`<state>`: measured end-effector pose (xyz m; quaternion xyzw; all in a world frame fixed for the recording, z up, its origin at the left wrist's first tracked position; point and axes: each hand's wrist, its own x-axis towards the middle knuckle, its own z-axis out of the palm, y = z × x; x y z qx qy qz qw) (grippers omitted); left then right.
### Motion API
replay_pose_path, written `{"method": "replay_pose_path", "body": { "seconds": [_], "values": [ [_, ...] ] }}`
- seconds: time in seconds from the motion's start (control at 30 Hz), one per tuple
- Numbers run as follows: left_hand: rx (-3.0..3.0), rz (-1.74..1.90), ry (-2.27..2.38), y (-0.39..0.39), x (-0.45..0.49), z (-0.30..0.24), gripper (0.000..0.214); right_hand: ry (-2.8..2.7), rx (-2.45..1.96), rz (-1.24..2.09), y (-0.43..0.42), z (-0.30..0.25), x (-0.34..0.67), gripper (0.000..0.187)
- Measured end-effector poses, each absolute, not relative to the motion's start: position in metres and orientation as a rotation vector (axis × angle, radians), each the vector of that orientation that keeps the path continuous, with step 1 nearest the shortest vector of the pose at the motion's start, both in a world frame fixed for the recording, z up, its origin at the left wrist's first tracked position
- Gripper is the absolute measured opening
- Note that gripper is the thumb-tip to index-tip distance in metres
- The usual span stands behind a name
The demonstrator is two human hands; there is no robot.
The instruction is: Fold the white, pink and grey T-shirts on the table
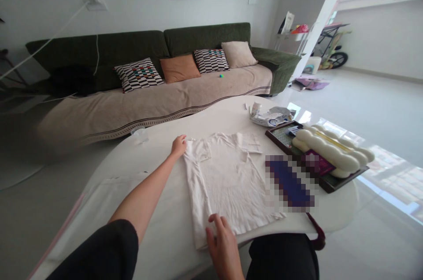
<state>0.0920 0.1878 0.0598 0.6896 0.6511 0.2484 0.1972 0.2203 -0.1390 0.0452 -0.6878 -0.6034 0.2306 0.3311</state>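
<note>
A white T-shirt [231, 183] lies spread on the white table, its collar end away from me and its hem near the front edge. Its left side is folded inward with that sleeve lying on top, while the right sleeve sticks out. At the far left corner of the folded side, my left hand [179, 145] is closed with the fabric pinched at the fingertips. My right hand [223, 244] is over the lower hem near the left, fingers bent and thumb apart. Whether its fingertips touch the cloth I cannot tell.
Right of the shirt are a pixelated dark blue item [291, 183] and a dark tray [327, 187] bearing a cream, bumpy tissue-box-like object [330, 147]. A crumpled silver packet [272, 117] lies farther back. Behind the white table [158, 200] stands a green sofa [208, 37] with cushions.
</note>
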Motion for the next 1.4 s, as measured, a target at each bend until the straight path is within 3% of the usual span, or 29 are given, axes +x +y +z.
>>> {"method": "replay_pose_path", "body": {
  "seconds": [0.17, 0.33, 0.43, 0.57, 0.77, 0.97, 1.07, 1.17, 1.3, 1.4],
  "values": [
    [1.985, 0.479, 1.875, 0.187, 0.069, 0.048, 0.021, -1.628, -1.839, 0.610, -0.135, 0.050, 0.221, 0.025],
    [2.009, 0.421, 1.992, 0.190, 0.069, 0.045, 0.020, -1.802, -2.034, 0.523, -0.143, 0.046, 0.223, 0.026],
    [2.068, 0.458, 2.034, 0.182, 0.077, 0.048, 0.029, -1.878, -2.104, 0.421, -0.148, 0.047, 0.227, 0.024],
    [2.282, 0.513, 1.892, 0.156, 0.102, 0.045, 0.041, -1.922, -1.939, 0.282, -0.139, 0.053, 0.222, 0.037],
    [2.436, 0.218, 1.622, 0.114, 0.135, 0.026, 0.064, -2.032, -1.802, 0.508, -0.118, 0.039, 0.201, 0.059],
    [2.457, 0.127, 1.548, 0.107, 0.116, 0.029, 0.065, -2.035, -1.725, 0.667, -0.132, 0.040, 0.187, 0.067],
    [2.425, 0.016, 1.508, 0.114, 0.103, 0.038, 0.063, -2.038, -1.592, 0.713, -0.138, 0.047, 0.201, 0.065],
    [2.377, 0.005, 1.536, 0.117, 0.115, 0.053, 0.059, -1.804, -1.724, 0.493, -0.135, 0.050, 0.249, 0.052],
    [2.428, 0.321, 1.367, 0.102, 0.189, 0.069, 0.040, -1.499, -1.998, 0.126, -0.127, 0.040, 0.329, 0.040],
    [2.399, 0.379, 1.242, 0.081, 0.265, 0.065, 0.036, -1.510, -2.119, 0.058, -0.126, 0.028, 0.360, 0.033]
  ]
}}
